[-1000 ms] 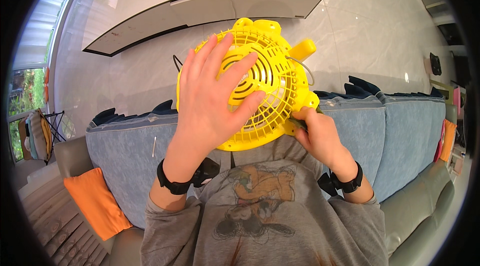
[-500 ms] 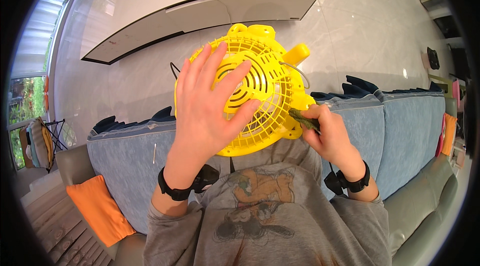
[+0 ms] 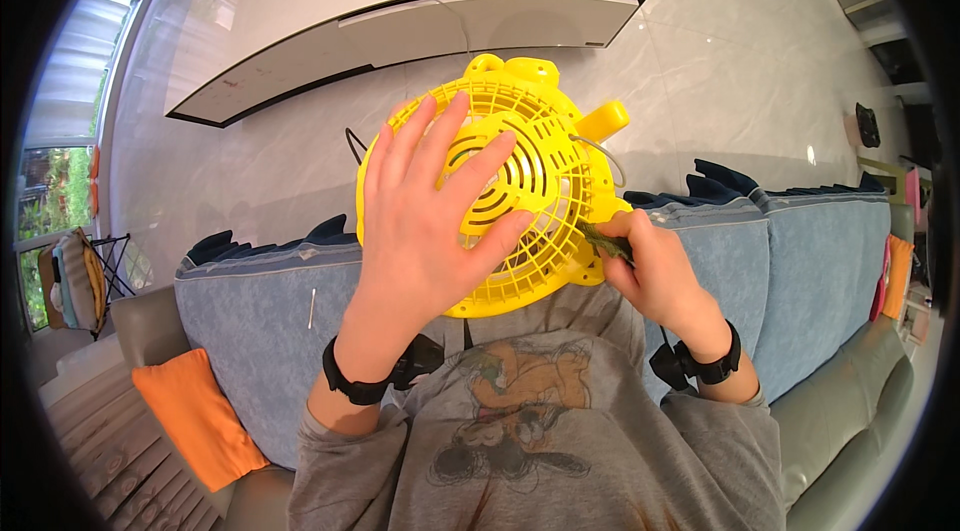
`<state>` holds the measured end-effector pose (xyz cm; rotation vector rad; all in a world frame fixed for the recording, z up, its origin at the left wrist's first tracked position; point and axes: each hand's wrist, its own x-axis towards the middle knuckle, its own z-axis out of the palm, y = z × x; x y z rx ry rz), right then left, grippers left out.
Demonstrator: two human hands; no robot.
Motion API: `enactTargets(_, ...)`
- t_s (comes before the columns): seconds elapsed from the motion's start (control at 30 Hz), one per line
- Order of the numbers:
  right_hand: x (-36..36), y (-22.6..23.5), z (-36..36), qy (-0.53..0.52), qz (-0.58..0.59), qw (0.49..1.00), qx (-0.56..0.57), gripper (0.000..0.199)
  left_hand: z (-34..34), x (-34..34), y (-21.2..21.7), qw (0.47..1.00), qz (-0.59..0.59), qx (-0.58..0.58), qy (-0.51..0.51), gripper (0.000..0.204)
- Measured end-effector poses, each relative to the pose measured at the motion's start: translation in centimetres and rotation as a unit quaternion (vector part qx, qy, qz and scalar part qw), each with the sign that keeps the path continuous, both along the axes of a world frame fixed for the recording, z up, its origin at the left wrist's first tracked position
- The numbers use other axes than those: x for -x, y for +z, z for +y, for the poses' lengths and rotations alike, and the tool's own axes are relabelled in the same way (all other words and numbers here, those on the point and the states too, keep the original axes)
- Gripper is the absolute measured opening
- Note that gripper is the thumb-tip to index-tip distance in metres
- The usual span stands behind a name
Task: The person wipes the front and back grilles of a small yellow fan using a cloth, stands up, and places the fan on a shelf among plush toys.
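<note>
Legible text, numbers and signs: none. A small dark marking (image 3: 594,44) is located on the white cabinet front (image 3: 500,19), near its lower right corner; too small to read.

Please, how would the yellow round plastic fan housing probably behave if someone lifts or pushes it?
The yellow round plastic fan housing is probably stiff: its grille looks even and unbent. The many gaps there may suggest lightness, though hidden parts could add weight. It seems unlikely to roll smoothly, since yellow rounded lobes jut from its rim.
</note>
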<state>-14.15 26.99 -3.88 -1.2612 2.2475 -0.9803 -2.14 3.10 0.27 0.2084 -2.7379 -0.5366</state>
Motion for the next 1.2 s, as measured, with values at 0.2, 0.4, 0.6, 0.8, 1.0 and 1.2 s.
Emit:
enactTargets(0.2, 0.0, 0.5, 2.1, -0.032, -0.015, 0.999, 0.017, 0.03, -0.3, 0.0, -0.1, 1.0, -0.001, -0.014, 0.002, 0.053)
enactTargets(0.4, -0.1, -0.8, 0.5, -0.013, 0.007, 1.0, 0.0, 0.032, -0.2, 0.2, -0.3, 1.0, 0.016, -0.014, 0.004, 0.051)
enactTargets(0.6, 0.1, -1.1, 0.2, 0.004, 0.007, 0.998, -0.057, 0.032, 0.0, 0.1, 0.1, 1.0, -0.003, 0.003, -0.002, 0.053)
enactTargets(0.8, 0.0, -1.0, 0.3, 0.014, 0.027, 0.999, -0.014, 0.031, -0.1, 0.1, 0.0, 1.0, 0.0, -0.002, 0.0, 0.052)
enactTargets(1.0, 1.0, 0.6, 0.9, -0.007, -0.025, 0.996, -0.08, 0.03, -0.1, 0.1, -0.1, 1.0, 0.008, -0.009, 0.0, 0.052)
enactTargets(1.2, 1.5, -0.3, 0.0, -0.006, 0.001, 0.997, -0.071, 0.028, 0.0, 0.3, -0.1, 1.0, 0.006, -0.003, -0.006, 0.052)
